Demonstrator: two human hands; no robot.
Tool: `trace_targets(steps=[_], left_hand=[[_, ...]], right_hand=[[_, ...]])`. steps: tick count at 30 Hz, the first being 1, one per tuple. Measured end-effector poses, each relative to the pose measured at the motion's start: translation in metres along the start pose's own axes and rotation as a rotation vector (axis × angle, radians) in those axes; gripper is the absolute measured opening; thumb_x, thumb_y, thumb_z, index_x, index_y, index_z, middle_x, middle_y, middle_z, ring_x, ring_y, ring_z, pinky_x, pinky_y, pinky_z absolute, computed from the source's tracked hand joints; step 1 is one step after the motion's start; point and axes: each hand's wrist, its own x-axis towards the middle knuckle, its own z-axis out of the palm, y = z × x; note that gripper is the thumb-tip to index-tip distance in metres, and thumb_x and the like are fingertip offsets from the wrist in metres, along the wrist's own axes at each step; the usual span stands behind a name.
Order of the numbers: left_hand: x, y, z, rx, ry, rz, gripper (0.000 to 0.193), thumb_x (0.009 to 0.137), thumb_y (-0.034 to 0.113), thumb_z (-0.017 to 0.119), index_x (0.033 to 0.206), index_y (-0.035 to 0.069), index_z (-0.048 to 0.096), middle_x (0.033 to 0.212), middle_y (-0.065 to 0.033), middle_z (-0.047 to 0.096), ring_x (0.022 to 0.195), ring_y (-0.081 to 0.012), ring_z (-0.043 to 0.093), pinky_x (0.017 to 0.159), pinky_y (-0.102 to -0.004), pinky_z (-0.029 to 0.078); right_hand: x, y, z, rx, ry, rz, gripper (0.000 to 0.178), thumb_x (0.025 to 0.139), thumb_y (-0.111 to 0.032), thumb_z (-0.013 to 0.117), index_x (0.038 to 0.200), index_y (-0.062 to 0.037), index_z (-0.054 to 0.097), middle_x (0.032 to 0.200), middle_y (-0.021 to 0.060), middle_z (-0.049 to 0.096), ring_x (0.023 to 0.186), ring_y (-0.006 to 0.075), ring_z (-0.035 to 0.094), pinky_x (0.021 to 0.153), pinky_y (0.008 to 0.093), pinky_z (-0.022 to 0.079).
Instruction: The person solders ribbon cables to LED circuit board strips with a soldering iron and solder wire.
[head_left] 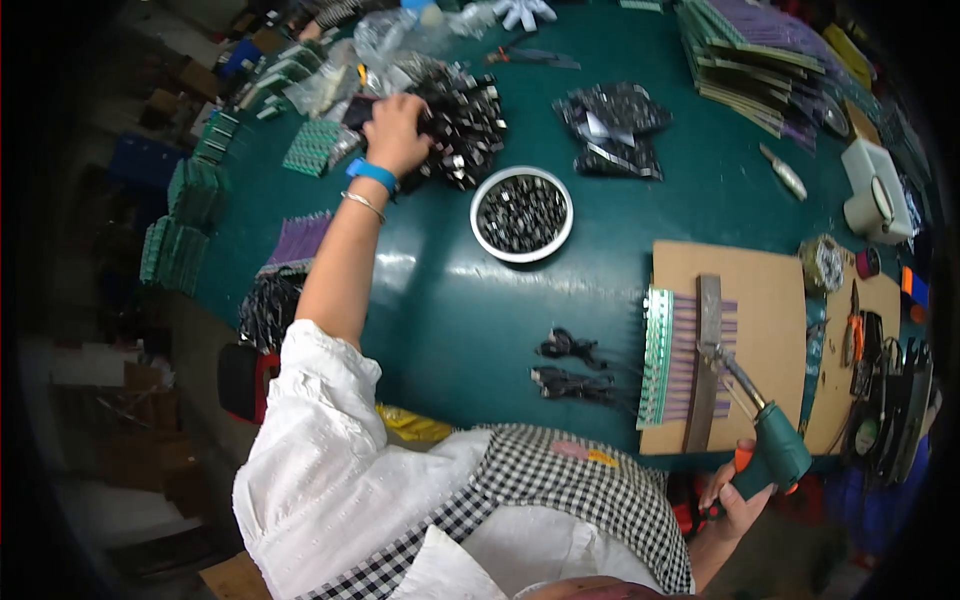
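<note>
Table: a broad green table [430,320] with a dull shine, crowded around its edges.
Room: cartons [195,78] stand in the gloom to the left; stacks of green boards [195,190] line the table's left edge.
Middle: a white bowl [476,215] full of small black pieces [521,213], with dark plastic bags [625,110] beyond it.
Cardboard: on the right, a brown sheet [765,300] carries a green board strip [655,360] and purple strips, a metal bar [703,400] lying across them; black cable bundles [570,383] lie just to its left.
Far right: a tape roll [823,265], a white container [875,210] and orange-handled pliers [856,335].
Hard to see: the corners sink into black; the top edge cuts off a white glove [523,12]. I cannot tell whether the tool's tip touches the bar or hangs over it.
Left hand: the left hand [398,135] reaches far out, fingers bent, onto a heap of black connectors [460,125]; its fingertips are lost there, so I cannot tell whether they pinch anything.
Right hand: the right hand [738,508], low near the apron [560,470], is wrapped around the grip of a green soldering gun [780,445], nose pointing at the bar; the handle hides some fingers.
</note>
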Motion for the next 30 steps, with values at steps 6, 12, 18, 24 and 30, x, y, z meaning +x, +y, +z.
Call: trace_targets(steps=[6, 12, 18, 24, 30], left_hand=[[-0.008, 0.0, 0.009, -0.125, -0.121, 0.073, 0.054, 0.069, 0.009, 0.07, 0.12, 0.015, 0.051, 0.114, -0.0091, 0.053, 0.11, -0.0321, 0.052, 0.086, -0.0502, 0.044], [-0.008, 0.006, -0.014, -0.046, -0.119, 0.111, 0.047, 0.067, 0.005, 0.068, 0.112, 0.01, 0.056, 0.121, -0.0069, 0.051, 0.119, -0.0293, 0.044, 0.093, -0.0452, 0.038], [-0.019, -0.012, -0.034, -0.195, 0.049, -0.006, 0.049, 0.068, 0.004, 0.072, 0.114, 0.005, 0.056, 0.11, -0.0124, 0.06, 0.11, -0.0336, 0.054, 0.092, -0.0443, 0.04], [-0.031, -0.005, -0.087, -0.384, 0.335, -0.032, 0.041, 0.074, 0.005, 0.073, 0.111, 0.002, 0.054, 0.099, -0.0204, 0.061, 0.09, -0.0395, 0.06, 0.081, -0.0405, 0.049], [-0.085, 0.05, -0.138, -1.817, 0.325, -0.475, 0.015, 0.094, 0.015, 0.059, 0.099, 0.002, 0.053, 0.09, -0.0113, 0.061, 0.087, -0.0262, 0.063, 0.079, -0.0386, 0.052]], right_hand=[[0.005, 0.008, 0.0, 0.031, -0.021, -0.046, 0.061, 0.075, -0.009, 0.069, 0.122, 0.0114, 0.037, 0.056, 0.0114, 0.05, 0.041, 0.0172, 0.049, 0.038, 0.0264, 0.045], [-0.002, 0.009, -0.005, 0.05, 0.048, -0.021, 0.062, 0.073, -0.008, 0.069, 0.121, 0.012, 0.036, 0.057, 0.0111, 0.051, 0.04, 0.017, 0.049, 0.038, 0.0265, 0.045], [-0.005, -0.014, 0.0, -0.123, 0.042, 0.125, 0.017, 0.089, -0.01, 0.06, 0.102, -0.0013, 0.052, 0.063, 0.0085, 0.057, 0.044, 0.0141, 0.048, 0.04, 0.0249, 0.037], [0.002, -0.009, -0.016, -0.177, -0.163, 0.057, 0.013, 0.089, -0.013, 0.06, 0.081, -0.0029, 0.058, 0.061, 0.0083, 0.058, 0.045, 0.0137, 0.049, 0.04, 0.0247, 0.038], [-0.001, -0.026, 0.022, -0.095, -0.039, 0.035, 0.013, 0.088, -0.013, 0.063, 0.087, -0.0012, 0.057, 0.06, 0.0077, 0.057, 0.045, 0.0144, 0.05, 0.04, 0.0249, 0.039]])
